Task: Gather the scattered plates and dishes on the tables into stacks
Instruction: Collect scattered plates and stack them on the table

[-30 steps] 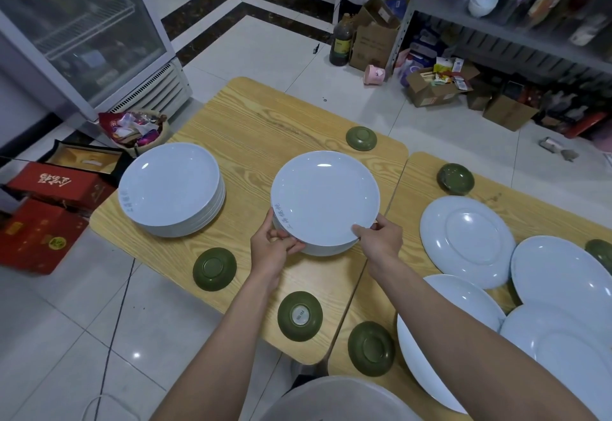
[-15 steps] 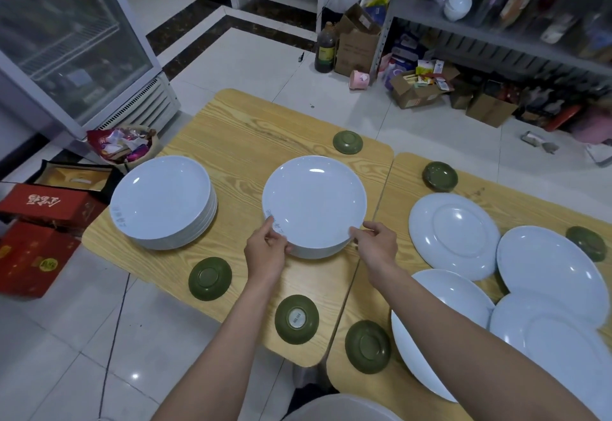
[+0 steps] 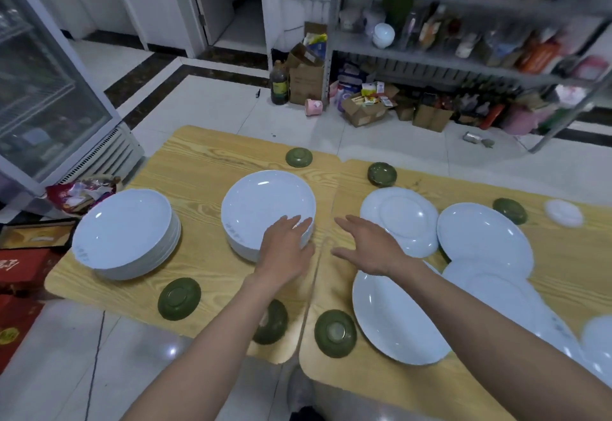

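Two wooden tables stand side by side. On the left table (image 3: pixel 198 169) sit a tall stack of white plates (image 3: pixel 126 232) and a second, shorter stack (image 3: pixel 261 205). My left hand (image 3: pixel 286 245) hovers with straight fingers over the near right rim of that second stack. My right hand (image 3: pixel 364 245) is open above the seam between the tables, holding nothing. Loose white plates lie on the right table (image 3: pixel 546 281): an upturned one (image 3: pixel 402 218), one further right (image 3: pixel 483 238) and a near one (image 3: pixel 394 318). Several small green dishes (image 3: pixel 178 298) are scattered around.
A glass-door fridge (image 3: pixel 43 89) stands at the left with red boxes (image 3: pixel 16 275) on the floor beside it. Behind the tables are a metal shelf rack (image 3: pixel 463 56), cardboard boxes (image 3: pixel 306 76) and a dark bottle (image 3: pixel 279 83). A small white dish (image 3: pixel 563 217) lies far right.
Both hands have let go of the plate, which now rests on the second stack. The hands opened and drifted right; the head view lifted toward the shelves.
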Demonstrator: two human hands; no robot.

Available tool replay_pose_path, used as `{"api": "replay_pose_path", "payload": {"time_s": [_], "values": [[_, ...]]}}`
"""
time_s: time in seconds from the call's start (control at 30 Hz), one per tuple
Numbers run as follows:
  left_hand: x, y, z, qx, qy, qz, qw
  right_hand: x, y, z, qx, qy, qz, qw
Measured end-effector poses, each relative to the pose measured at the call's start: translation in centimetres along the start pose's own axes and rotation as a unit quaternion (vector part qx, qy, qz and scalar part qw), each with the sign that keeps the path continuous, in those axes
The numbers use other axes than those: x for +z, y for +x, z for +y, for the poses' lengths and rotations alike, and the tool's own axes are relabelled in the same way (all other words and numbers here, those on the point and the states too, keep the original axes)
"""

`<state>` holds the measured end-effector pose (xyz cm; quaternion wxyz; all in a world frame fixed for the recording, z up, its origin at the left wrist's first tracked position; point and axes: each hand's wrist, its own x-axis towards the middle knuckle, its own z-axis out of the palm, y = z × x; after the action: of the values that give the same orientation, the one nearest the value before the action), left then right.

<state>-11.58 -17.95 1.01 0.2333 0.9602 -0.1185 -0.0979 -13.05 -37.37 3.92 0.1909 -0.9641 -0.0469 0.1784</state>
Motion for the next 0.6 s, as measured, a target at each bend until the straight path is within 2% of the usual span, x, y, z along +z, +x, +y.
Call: {"api": "replay_pose_path", "payload": {"time_s": [0.1, 0.23, 0.37, 0.6], "values": [[0.9, -0.3, 4.3, 0.049, 0.085, -0.020, 0.995, -1.7, -3.7, 3.0, 0.034, -0.116, 0.013, 0.993], [2.7, -1.4, 11.7, 0.115, 0.142, -0.012, 0.983, -4.1, -10.1, 8.3, 0.088, -0.175, 0.054, 0.979], [5.4, -3.5, 20.2, 0.177, 0.176, 0.004, 0.968, -5.9, -17.9, 14.4, 0.142, -0.181, 0.091, 0.969], [12.5, -9.3, 35.3, 0.261, 0.164, -0.007, 0.951, -6.9, -32.9, 24.8, 0.233, -0.160, 0.130, 0.950]]}}
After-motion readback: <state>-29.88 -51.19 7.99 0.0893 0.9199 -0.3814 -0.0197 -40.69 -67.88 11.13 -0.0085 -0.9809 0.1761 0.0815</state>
